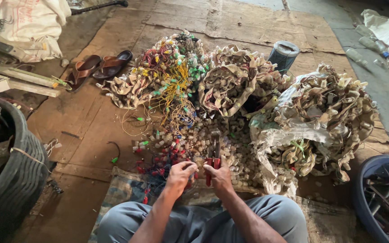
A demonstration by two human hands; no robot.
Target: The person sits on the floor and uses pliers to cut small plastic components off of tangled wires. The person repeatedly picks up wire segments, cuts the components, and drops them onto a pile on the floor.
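Pliers [213,155] with red handles stand upright in the right hand [219,175], whose fingers are curled shut around the handles; the metal jaws point away from the person, up over the heap of small pale bulb holders [230,144]. Just left of it, almost touching, the left hand [181,174] is closed in a loose fist on something small near the handles; what it pinches is too small to tell. Both hands hover above a patterned mat [118,189], with the person's grey trousers [190,222] below them.

Directly beyond the hands lies the loose heap of holders, with red and green ones scattered to the left of the left hand. Farther out and to the left sits a tangle of coloured wires [172,74] in yellow, green and red. Beyond the right hand are bundles of beige strips [235,81], and to its right a torn white sack [284,135] spills more of the same. A dark grey roll [283,55] stands upright behind the bundles.

Far left of the left hand is a black tyre [10,180]; beyond it lie brown sandals [97,67], wooden sticks [19,78] and a white printed sack [23,22]. Right of the right hand is a blue tub [365,180] of dark metal rods. Brown cardboard [86,121] covers the floor.
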